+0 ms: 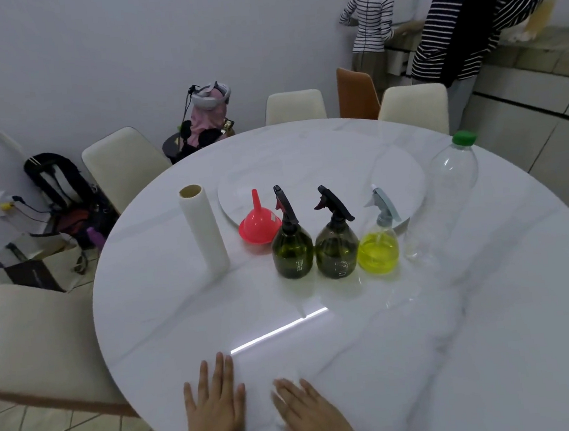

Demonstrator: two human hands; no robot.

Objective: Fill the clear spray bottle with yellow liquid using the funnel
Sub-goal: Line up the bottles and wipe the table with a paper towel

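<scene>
Near edge of round white marble-pattern table: left hand flat on the surface, fingers straight and spread, grasping nothing. Just beside it, right hand likewise flat, palm down, fingers extended, released.

Toward the middle of the table, in a row: upright white paper-towel roll on a cardboard core at the left end. Next, red plastic funnel standing inverted, spout up, wide mouth down, overlapping the near-left rim of a round white turntable disc set at the table's centre. Then two dark green translucent spray bottles with black trigger heads, upright, close together. Just beside them, clear spray bottle with pale grey-blue trigger head, upright, lower body holding yellow liquid. At the right end, large clear plastic bottle with green screw cap, capped, upright, apparently empty.

Both hands well apart from the row of bottles.
</scene>
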